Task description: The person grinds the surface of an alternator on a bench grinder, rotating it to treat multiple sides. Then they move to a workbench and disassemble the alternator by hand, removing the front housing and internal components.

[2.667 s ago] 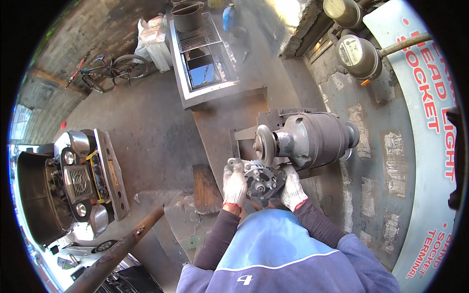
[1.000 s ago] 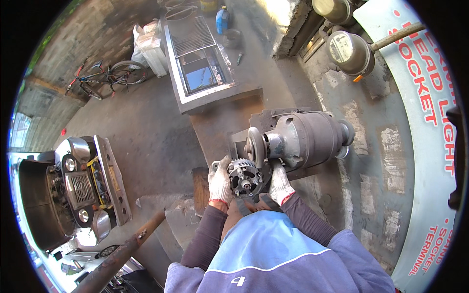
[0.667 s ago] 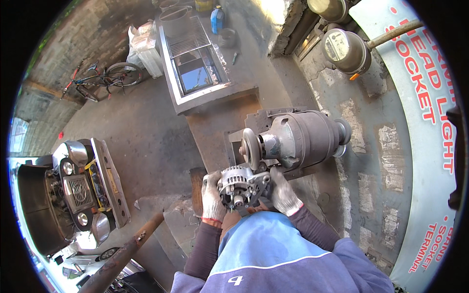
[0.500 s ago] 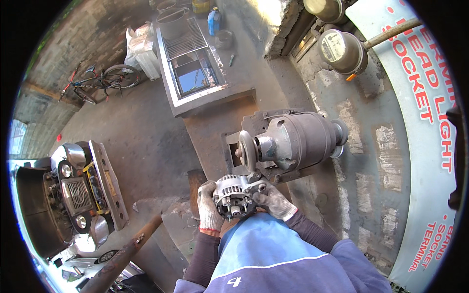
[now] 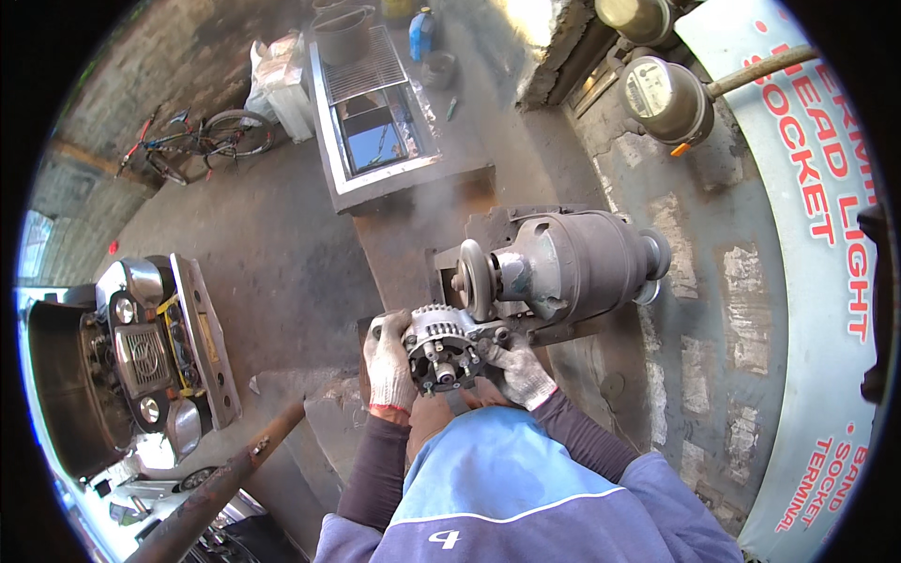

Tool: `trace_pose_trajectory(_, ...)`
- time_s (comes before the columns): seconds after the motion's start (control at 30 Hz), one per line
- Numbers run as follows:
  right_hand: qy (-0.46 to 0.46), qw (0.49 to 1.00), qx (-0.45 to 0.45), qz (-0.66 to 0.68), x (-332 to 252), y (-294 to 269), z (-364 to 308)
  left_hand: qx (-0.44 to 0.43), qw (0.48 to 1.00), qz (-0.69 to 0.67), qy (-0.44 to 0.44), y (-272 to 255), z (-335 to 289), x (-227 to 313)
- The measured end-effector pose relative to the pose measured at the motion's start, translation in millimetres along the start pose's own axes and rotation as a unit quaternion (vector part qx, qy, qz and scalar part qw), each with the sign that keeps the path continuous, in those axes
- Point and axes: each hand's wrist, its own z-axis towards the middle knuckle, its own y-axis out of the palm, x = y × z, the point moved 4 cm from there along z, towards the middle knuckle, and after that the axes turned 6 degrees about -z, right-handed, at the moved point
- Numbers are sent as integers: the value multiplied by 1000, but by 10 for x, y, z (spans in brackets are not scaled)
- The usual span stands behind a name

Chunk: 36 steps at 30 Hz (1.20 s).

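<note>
An alternator [image 5: 441, 349] with a silver finned housing is held between my two gloved hands, its open back with terminals facing me. My left hand [image 5: 387, 358] wraps round its left side. On the right, my right hand [image 5: 516, 369] grips its mounting lug. Just beyond it stands a bench grinder [image 5: 577, 267], a grey motor with a round wheel [image 5: 476, 280] on its left shaft end. The alternator's top edge is right by that wheel; whether they touch I cannot tell. A dusty haze hangs above the wheel.
A rusty pole [image 5: 230, 474] slants up at the lower left. Beyond the grinder is a white-framed counter [image 5: 394, 175] with a wire rack and bucket. Electric meters [image 5: 664, 98] and a signboard [image 5: 807, 235] line the right wall. A vehicle front [image 5: 141, 361] and bicycle [image 5: 202, 141] are left.
Both hands have moved the alternator forward and slightly left, up to the grinder's wheel. Haze now shows above the wheel. My grip stays on both sides.
</note>
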Motion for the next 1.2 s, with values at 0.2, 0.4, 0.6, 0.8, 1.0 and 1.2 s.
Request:
trace_pose_trajectory(0.2,4,997,17,-80,9,-25,-150,-29,993,39,105,-197,-100,-91)
trace_pose_trajectory(0.4,-10,991,-22,-132,76,-55,-76,40,995,-71,63,-388,-266,-261)
trace_pose_trajectory(0.6,17,982,-47,-182,7,-3,-36,54,992,-107,48,-621,-251,-538)
trace_pose_trajectory(0.8,19,970,-106,-218,-175,21,-49,-96,983,-142,-59,-779,-383,-442)
trace_pose_trajectory(1.0,47,943,-135,-299,-360,15,-291,-329,889,269,-172,-511,-337,1)
trace_pose_trajectory(1.2,64,925,-120,-353,-560,96,-305,-381,792,476,-30,-17,-586,-128)
